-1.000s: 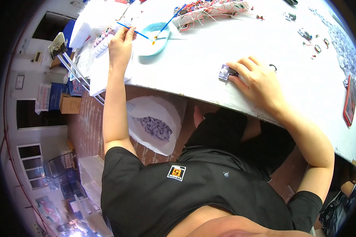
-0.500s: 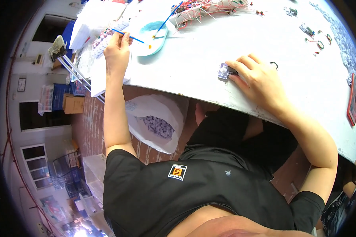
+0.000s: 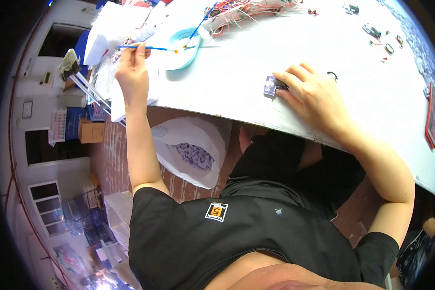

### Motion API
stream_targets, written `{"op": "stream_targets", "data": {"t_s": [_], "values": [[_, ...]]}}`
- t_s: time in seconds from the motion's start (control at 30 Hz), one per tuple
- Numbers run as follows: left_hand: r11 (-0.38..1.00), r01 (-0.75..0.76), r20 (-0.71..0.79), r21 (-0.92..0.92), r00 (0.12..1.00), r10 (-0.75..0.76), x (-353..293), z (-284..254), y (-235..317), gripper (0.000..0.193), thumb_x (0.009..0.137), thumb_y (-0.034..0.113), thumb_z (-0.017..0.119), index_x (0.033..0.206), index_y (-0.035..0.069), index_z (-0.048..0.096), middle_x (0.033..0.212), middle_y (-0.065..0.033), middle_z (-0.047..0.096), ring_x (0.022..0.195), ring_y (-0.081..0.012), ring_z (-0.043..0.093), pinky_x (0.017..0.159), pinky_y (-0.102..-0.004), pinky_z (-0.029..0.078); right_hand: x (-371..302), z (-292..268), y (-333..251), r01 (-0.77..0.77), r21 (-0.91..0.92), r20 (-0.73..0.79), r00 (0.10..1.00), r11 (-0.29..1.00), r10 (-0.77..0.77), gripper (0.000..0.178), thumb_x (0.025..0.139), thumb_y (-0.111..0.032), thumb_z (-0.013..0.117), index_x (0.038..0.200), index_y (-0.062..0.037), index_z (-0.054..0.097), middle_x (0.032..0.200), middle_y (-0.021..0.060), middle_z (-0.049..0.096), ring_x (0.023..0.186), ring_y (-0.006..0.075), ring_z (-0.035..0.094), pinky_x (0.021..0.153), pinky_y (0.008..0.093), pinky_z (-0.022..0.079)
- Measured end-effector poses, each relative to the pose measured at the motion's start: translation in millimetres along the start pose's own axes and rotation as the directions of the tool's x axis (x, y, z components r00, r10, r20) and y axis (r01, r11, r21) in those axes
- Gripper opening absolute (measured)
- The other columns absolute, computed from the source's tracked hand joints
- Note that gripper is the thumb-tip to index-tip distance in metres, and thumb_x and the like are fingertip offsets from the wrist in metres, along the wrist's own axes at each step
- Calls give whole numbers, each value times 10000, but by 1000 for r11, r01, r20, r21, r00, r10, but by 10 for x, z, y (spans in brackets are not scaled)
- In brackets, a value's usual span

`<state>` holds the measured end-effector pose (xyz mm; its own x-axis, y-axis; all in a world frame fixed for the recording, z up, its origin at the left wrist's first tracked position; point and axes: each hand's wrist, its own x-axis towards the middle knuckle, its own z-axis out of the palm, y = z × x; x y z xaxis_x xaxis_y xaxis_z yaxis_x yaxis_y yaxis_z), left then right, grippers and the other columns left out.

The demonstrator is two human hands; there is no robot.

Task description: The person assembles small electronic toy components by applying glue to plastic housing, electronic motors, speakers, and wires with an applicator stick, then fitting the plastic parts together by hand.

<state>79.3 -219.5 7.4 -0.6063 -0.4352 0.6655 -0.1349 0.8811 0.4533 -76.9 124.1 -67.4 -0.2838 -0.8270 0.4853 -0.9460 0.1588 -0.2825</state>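
Observation:
My left hand [image 3: 133, 75] is raised over the left end of the white table. Its fingertips pinch a thin blue-handled brush [image 3: 152, 48], held almost level, with an orange-brown tip above a shallow pale-blue dish [image 3: 192, 57]. A second blue-handled brush [image 3: 198, 30] leans in that dish, tip down. Near the table's front edge my right hand [image 3: 316, 96] closes thumb and fingers on a small grey plastic part [image 3: 269, 86] with a round light piece on it. The palm side and part of the grey piece are hidden under the fingers.
A heap of red and white wires [image 3: 241, 12] lies at the back. Small motor-like parts [image 3: 372, 30] and a red-edged phone [image 3: 433, 116] are to the right. A black ring [image 3: 332, 76] lies behind my right hand. Below the table edge stands a white sack [image 3: 166, 128] of grey pieces.
My left hand has moved a little left and lower in view, and its brush has swung closer to level. The right hand and grey part stay almost in place.

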Motion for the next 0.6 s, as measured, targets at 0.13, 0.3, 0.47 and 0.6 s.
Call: {"op": "stream_targets", "data": {"t_s": [0.13,0.3,0.47,0.6], "values": [[967,-98,-70,-235,994,84,-176,-6,563,171,1008,95,574,1063,-52,640,947,-136,704,859,-180,698,798,-297,576,9,-20,54,-71,70,-2,997,995,71,304,877,-260,674,1111,-70,637,1009,79,619,1004,266,586,847,382,514],[880,-197,8,-433,975,222,-610,134,1031,166,1014,48,525,1095,-89,573,992,-205,682,865,-280,707,791,-364,597,74,56,27,-206,270,2,977,941,213,275,843,-185,726,1065,-38,657,995,111,626,982,265,609,856,361,490],[857,-250,86,-450,943,320,-794,458,1187,175,943,-54,613,1106,-100,570,983,-193,696,927,-239,700,859,-356,577,-26,347,209,-171,503,-54,972,847,229,253,821,-108,721,1039,-10,639,978,113,618,943,247,608,862,336,472],[870,-358,134,-338,897,421,-857,437,1236,146,982,21,586,1099,-60,554,974,-176,677,919,-256,700,855,-369,577,-12,379,178,-193,511,-20,971,838,236,222,812,-65,692,1011,3,619,956,119,613,921,245,607,841,327,468]]}}
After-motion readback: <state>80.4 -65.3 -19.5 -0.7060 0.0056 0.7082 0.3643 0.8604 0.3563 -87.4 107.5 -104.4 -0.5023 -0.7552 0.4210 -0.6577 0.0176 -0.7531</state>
